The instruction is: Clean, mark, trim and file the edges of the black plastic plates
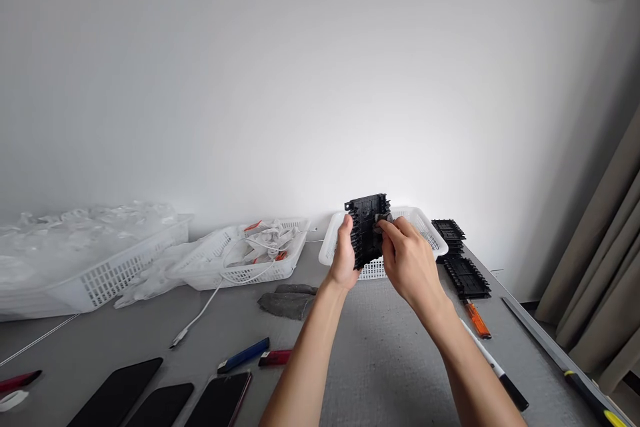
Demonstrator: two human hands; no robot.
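In our left hand [345, 257] we have a slotted black panel [365, 230] clamped by its left edge, thumb up along the side; it stands tilted up over the table [380, 347]. Our right hand [410, 253] works at its three o'clock side, fingers bent, the index tip on a small greyish bit [379, 223]; whether we pinch that bit or only press it, we cannot tell. Our two hands are apart, with the panel between them.

Just behind the panel we see a white basket [329, 240]. Measured from the panel, a stack of similar black panels [449, 233] lies at three o'clock, and another slotted piece [467, 278] towards four, with an orange tool [479, 320] just beside its near edge. Farther out at four we have a white marker [493, 360] with a black end. At eight lies a dark grey cloth [286, 303], and beyond it, a blue tool [243, 355].
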